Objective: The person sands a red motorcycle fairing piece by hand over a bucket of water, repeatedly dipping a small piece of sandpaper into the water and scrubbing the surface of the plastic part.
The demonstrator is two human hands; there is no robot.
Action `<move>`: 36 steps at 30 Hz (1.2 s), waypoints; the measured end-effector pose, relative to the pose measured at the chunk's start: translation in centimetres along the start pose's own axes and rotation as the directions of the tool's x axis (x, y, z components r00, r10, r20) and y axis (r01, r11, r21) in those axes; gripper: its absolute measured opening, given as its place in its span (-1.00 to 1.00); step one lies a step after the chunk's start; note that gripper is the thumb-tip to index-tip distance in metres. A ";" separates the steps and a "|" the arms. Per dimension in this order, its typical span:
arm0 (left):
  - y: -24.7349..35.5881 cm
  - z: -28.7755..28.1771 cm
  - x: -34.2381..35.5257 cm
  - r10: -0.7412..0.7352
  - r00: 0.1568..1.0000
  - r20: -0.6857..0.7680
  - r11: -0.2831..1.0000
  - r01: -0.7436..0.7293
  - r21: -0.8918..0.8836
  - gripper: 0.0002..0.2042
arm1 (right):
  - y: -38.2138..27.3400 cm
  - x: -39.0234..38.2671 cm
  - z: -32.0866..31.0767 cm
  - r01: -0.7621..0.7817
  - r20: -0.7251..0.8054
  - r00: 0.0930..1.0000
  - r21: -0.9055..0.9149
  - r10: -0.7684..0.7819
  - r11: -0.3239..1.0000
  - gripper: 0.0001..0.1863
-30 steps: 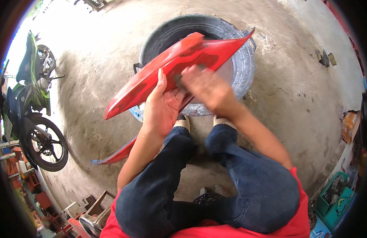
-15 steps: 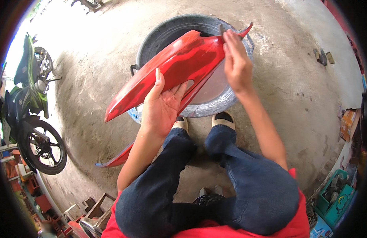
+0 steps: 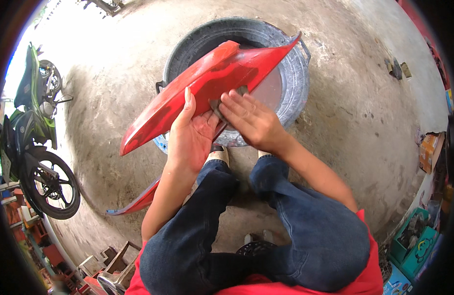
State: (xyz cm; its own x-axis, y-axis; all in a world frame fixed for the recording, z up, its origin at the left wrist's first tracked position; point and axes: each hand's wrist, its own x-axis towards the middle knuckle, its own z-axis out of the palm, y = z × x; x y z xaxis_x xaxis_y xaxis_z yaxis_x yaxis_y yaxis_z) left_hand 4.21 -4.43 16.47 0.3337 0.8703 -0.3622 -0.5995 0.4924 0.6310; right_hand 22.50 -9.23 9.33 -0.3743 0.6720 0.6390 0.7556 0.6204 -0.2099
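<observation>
A long red motorcycle body panel (image 3: 207, 73), with darker dull patches on its face, is held tilted above a round grey basin (image 3: 297, 93) of cloudy water. My left hand (image 3: 190, 137) grips the panel's lower edge from beneath, thumb up against its face. Pressed to that lower edge, close to the left fingers, is my right hand (image 3: 254, 120). Its fingers lie together over a dark grey piece of sandpaper (image 3: 216, 108), mostly hidden under them. Both ends of the panel stick out freely, the right one a narrow pointed tip.
Another red panel (image 3: 138, 200) lies on the concrete floor beside my left forearm. A green and black motorcycle (image 3: 45, 172) stands at the left. At the lower right is a teal box (image 3: 413, 246) of odds and ends. Wooden pieces (image 3: 119, 263) lie at the lower left.
My right hand has moved with the sandpaper from the panel's pointed right end down and left to its lower edge. The panel has shifted slightly left in my left hand.
</observation>
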 end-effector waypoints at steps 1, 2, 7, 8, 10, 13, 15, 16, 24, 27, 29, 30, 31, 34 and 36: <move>0.2 -0.1 -0.3 -0.019 0.998 0.061 1.000 0.020 -0.017 -0.50 | 0.6 -0.1 -0.5 0.014 0.010 1.000 -0.025 -0.014 1.000 -0.57; 0.3 0.0 -0.4 -0.042 0.991 0.126 0.998 0.047 -0.037 -0.49 | 2.2 0.0 -1.0 0.012 0.003 1.000 -0.029 -0.012 1.000 -0.57; 0.1 0.3 0.0 -0.061 0.988 0.140 0.996 0.070 -0.063 -0.48 | 6.3 1.4 -1.2 -0.412 -0.415 0.834 -0.030 0.363 0.911 -0.55; 0.4 0.3 -0.3 -0.035 0.993 0.112 0.998 0.040 -0.043 -0.48 | 4.8 1.5 -0.8 -0.409 -0.413 0.835 -0.023 0.364 0.912 -0.55; 0.5 0.0 -0.4 -0.012 0.996 0.084 1.000 0.014 -0.020 -0.48 | 1.2 0.8 -0.6 -0.061 -0.114 0.992 -0.068 0.053 0.996 -0.52; 0.3 -0.2 -0.2 -0.060 0.985 0.161 0.997 0.065 -0.030 -0.48 | 2.7 0.5 -2.5 0.099 -0.030 0.994 -0.202 -0.108 0.974 -0.54; 0.1 -0.4 0.1 -0.062 0.985 0.163 0.995 0.075 -0.072 -0.49 | 6.8 1.5 -2.8 -0.134 -0.209 0.973 -0.157 0.099 0.979 -0.57; 0.3 -0.2 0.0 -0.058 0.985 0.162 0.995 0.070 -0.071 -0.49 | 7.9 2.3 -3.1 -0.349 -0.384 0.872 -0.052 0.304 0.936 -0.60; 0.2 -0.5 -0.1 -0.076 0.990 0.121 0.993 0.086 -0.080 -0.50 | 2.4 2.5 -2.4 0.107 -0.002 0.994 -0.070 -0.107 0.992 -0.59; 0.6 0.3 -0.2 -0.051 0.989 0.137 0.996 0.061 -0.072 -0.52 | 6.9 3.1 -2.9 -0.197 -0.327 0.934 -0.136 0.144 0.971 -0.60; 0.7 0.3 -0.1 -0.030 0.990 0.135 0.996 0.042 -0.083 -0.52 | 7.2 3.2 -2.6 -0.338 -0.442 0.864 -0.152 0.242 0.929 -0.59; 0.7 0.1 -0.1 -0.041 0.990 0.139 0.995 0.052 -0.080 -0.52 | 6.0 2.5 -2.4 -0.335 -0.440 0.866 -0.155 0.239 0.929 -0.59; 0.7 -0.5 -0.1 -0.050 0.990 0.129 0.996 0.059 -0.069 -0.52 | 3.0 1.9 -1.7 -0.138 -0.238 0.966 -0.147 0.101 0.979 -0.60; 0.4 -0.4 0.0 -0.014 0.994 0.110 0.996 0.024 -0.091 -0.50 | 3.1 1.5 -2.2 0.066 -0.068 0.994 -0.185 -0.080 0.980 -0.61; 0.6 -0.3 -0.2 -0.019 0.993 0.118 0.995 0.030 -0.095 -0.51 | 6.2 1.9 -2.7 0.072 -0.105 0.989 -0.254 -0.101 0.964 -0.61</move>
State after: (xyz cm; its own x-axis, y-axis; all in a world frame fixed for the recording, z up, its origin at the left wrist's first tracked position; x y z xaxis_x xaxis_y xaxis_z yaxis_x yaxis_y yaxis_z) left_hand 3.60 -4.31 16.72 0.4284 0.8555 -0.2907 -0.6557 0.5157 0.5515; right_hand 27.94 -5.20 11.29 -0.3901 0.5595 0.7313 0.8387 0.5436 0.0315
